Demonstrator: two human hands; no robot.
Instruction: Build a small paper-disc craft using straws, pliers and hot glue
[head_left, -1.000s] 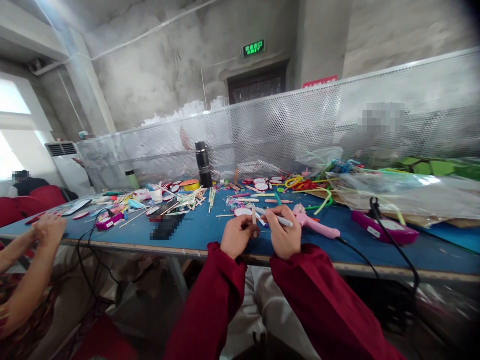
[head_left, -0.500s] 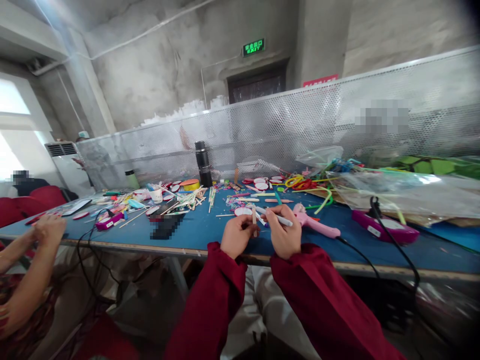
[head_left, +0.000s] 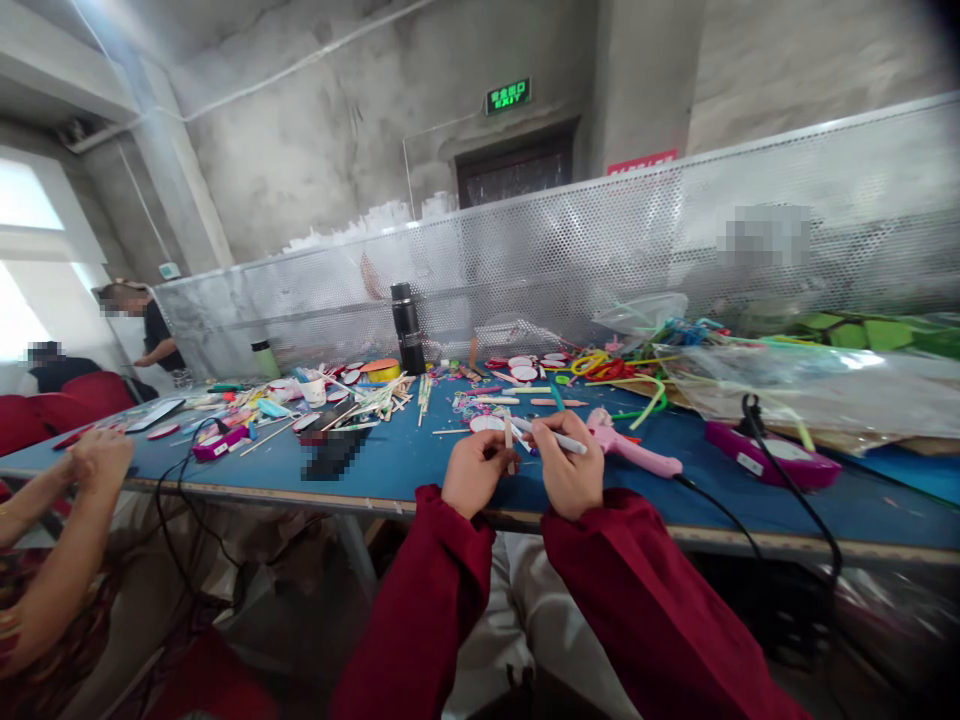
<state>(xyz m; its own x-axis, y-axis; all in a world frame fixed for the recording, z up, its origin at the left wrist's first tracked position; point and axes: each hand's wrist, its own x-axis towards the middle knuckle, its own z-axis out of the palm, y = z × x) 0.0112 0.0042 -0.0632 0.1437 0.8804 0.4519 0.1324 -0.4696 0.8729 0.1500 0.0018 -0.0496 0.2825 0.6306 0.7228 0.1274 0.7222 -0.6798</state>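
Between the thumb and fingers of my left hand (head_left: 474, 472) is a small flat wooden stick (head_left: 509, 440), held upright near the table's front edge. My right hand (head_left: 571, 475) is closed around a white marker pen (head_left: 564, 440), its front end pointing left toward the stick. The pen's tip is too small to tell whether it touches the wood. Behind my left hand lies a white round disc (head_left: 487, 424) with a red edge. A pink glue gun (head_left: 637, 452) rests just right of my right hand, its cord running off the front edge.
A black bottle (head_left: 407, 330) stands at the back before a perforated metal screen (head_left: 525, 260). Loose sticks (head_left: 386, 398) and craft pieces litter the left and middle. Purple power strips (head_left: 772, 455) with cables lie on both sides. A co-worker's hands (head_left: 101, 460) are at far left.
My hands, the stick and the pen look almost unmoved. At the far left background, a person in dark clothing has come further into view beside the screen.
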